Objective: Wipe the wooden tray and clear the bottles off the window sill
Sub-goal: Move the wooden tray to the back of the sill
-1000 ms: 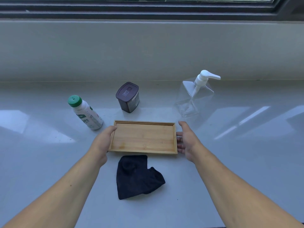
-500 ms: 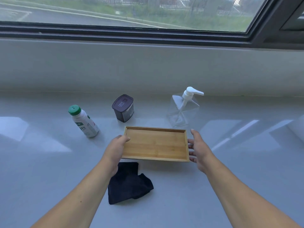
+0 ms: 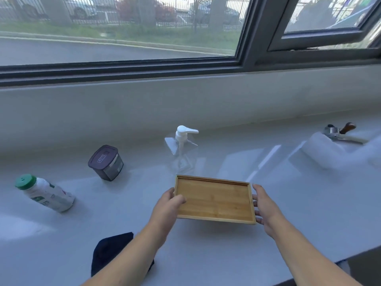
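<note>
The left hand (image 3: 168, 205) is gripping the left short end of the wooden tray (image 3: 214, 200), thumb lying over the rim onto the inner floor and fingers tucked out of sight beneath. The right hand (image 3: 265, 205) is cupping the right short end, fingers spread along the outer wall; whether any of them are curling under the base I cannot tell. A shadow is showing on the window sill (image 3: 206, 261) below the near edge, so the tray is probably being held just clear of the surface, in the middle of the sill toward the near side.

The tray looks like thin bamboo: stiff, light and smooth, unlikely to flex or break. The two short ends are giving the steadiest hold; for wiping, one hand pinning an end should be enough while the other works.

Near and left of the tray, the dark cloth (image 3: 109, 250) is lying crumpled, partly hidden by the left forearm; being soft and limp, it wants bunching into the palm.

Just beyond the tray's far edge the clear pump bottle (image 3: 181, 151) is standing; it looks empty, so light and easily tipped, best taken by the body or the neck. Farther left are the dark-lidded jar (image 3: 106, 163) and, far left, the green-capped bottle (image 3: 44, 193); both are tall and appear to tilt in this wide view.
</note>
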